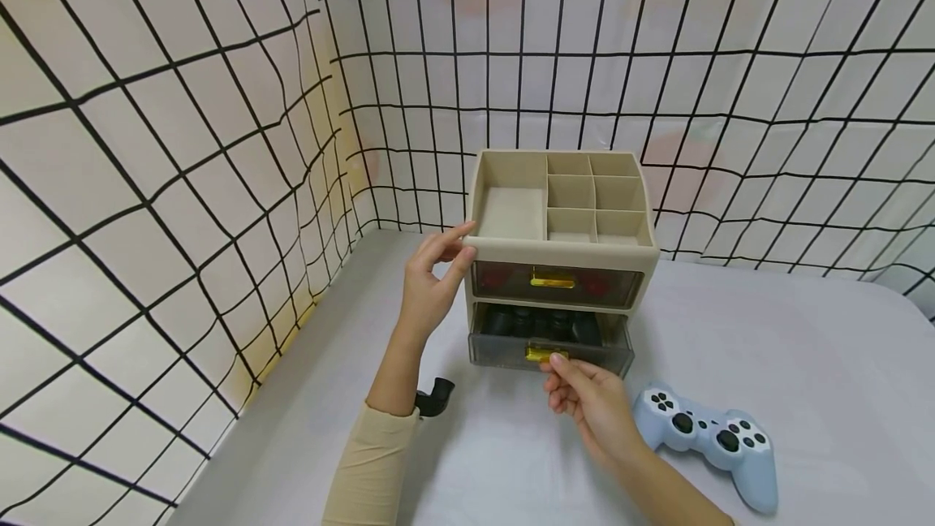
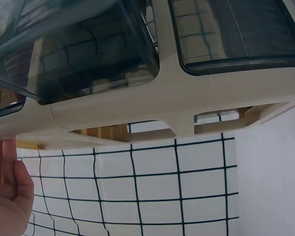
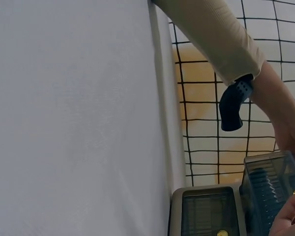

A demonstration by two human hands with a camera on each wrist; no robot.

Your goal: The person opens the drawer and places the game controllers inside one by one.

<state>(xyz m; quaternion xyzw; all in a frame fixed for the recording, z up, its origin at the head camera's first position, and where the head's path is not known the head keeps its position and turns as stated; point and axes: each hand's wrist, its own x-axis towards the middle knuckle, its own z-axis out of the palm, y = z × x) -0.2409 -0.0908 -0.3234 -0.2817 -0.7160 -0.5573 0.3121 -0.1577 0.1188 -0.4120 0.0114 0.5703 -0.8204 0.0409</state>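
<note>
A beige desktop organizer [image 1: 562,246] with two smoky clear drawers stands on the white surface. The lower drawer [image 1: 497,350] is pulled partway out, and a black game controller [image 1: 540,323] lies inside. My right hand [image 1: 595,404] pinches this drawer's gold handle [image 1: 540,354] between thumb and fingers. Against the organizer's left front corner rests my left hand [image 1: 431,282], its fairly straight index finger and thumb touching the side and edge. The upper drawer [image 1: 504,281] is closed, with dim reddish things behind its front. In the left wrist view, fingertips of the left hand [image 2: 10,187] touch the organizer.
A light blue game controller [image 1: 704,437] lies on the surface at the right, beside my right forearm. The organizer's top has several open compartments [image 1: 511,213]. Black wire grid panels [image 1: 511,47] stand behind and at the left. A black curved piece [image 1: 436,398] sticks out at my left cuff.
</note>
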